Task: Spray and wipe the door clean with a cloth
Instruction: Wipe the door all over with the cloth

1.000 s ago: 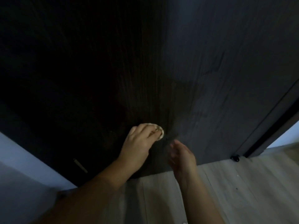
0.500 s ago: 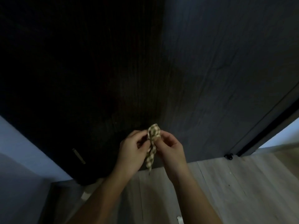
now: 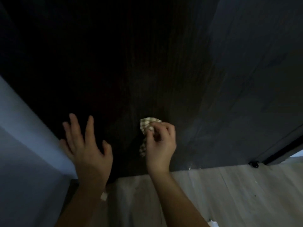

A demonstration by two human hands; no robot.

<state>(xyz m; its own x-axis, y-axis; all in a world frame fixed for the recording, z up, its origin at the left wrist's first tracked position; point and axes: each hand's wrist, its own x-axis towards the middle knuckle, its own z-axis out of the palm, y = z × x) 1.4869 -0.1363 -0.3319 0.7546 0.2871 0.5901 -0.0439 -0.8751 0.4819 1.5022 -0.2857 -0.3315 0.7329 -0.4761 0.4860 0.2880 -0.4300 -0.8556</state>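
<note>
Head view, dim light, looking down at the foot of a dark wood-grain door (image 3: 229, 79) that fills most of the view; its left part is in deep shadow, its right part greyer with the grain visible. Right hand (image 3: 161, 143) low on the door, near the middle of the view: fingers curled, thumb and fingertips pinching a small checked cloth (image 3: 147, 123), beige and white. The cloth is bunched at the top of the grip, with a short tail hanging down along the thumb side of the hand. The bunched end sits against the dark panel or just off it; contact cannot be told in this light. Left hand (image 3: 88, 149) is well apart from the right one, lower left, close to where the door meets a pale bluish wall (image 3: 24, 145). It holds nothing: palm toward the door, fingers (image 3: 74, 126) straight and spread, thumb out to the side. Whether the palm touches the door cannot be told. Both forearms are bare and come in from the bottom edge. Below the door, a light plank floor (image 3: 229, 194). A small white scrap (image 3: 103, 196) lies on the floor just beside the left forearm. At lower right, a small black fitting (image 3: 253, 164) sits at the door's bottom corner, beside a dark frame strip (image 3: 287, 149).
</note>
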